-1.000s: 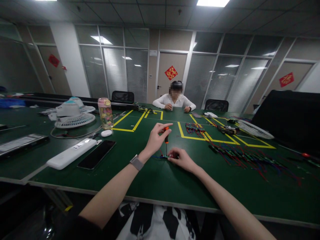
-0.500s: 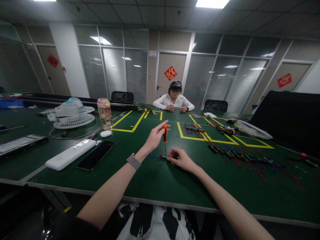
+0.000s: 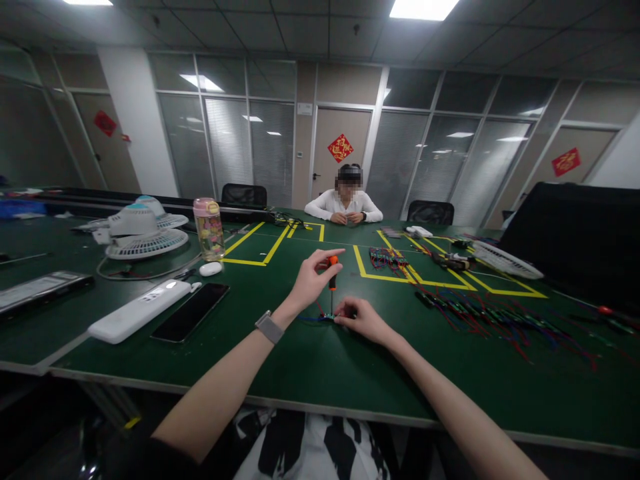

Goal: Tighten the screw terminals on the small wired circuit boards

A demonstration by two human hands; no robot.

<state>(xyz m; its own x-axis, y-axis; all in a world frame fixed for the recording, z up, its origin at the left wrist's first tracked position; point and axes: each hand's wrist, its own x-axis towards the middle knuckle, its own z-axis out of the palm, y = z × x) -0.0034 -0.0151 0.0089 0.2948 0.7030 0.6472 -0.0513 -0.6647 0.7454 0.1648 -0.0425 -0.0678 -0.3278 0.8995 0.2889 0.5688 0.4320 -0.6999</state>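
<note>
An upright screwdriver [image 3: 333, 283] with an orange and black handle stands with its tip down on a small green circuit board [image 3: 329, 317]. At the top of its handle is my left hand [image 3: 315, 279], thumb and fingers closed about it, the index finger reaching past. My right hand [image 3: 364, 319] rests on the table and pinches the board's right end between thumb and fingers. Red and blue wires [image 3: 313, 319] run out from the board's left side. The fingertips hide part of the board.
On the left lie a black phone [image 3: 191, 313], a white power strip [image 3: 140, 311], a bottle [image 3: 209, 230] and white fans [image 3: 145, 233]. Several wired boards [image 3: 490, 313] spread over the right side, with more in a bundle [image 3: 389, 259]. A person [image 3: 345, 200] sits opposite.
My left hand has shifted its grip on the screwdriver handle, its thumb now lower and its fingers higher. The right hand keeps its place at the board.
</note>
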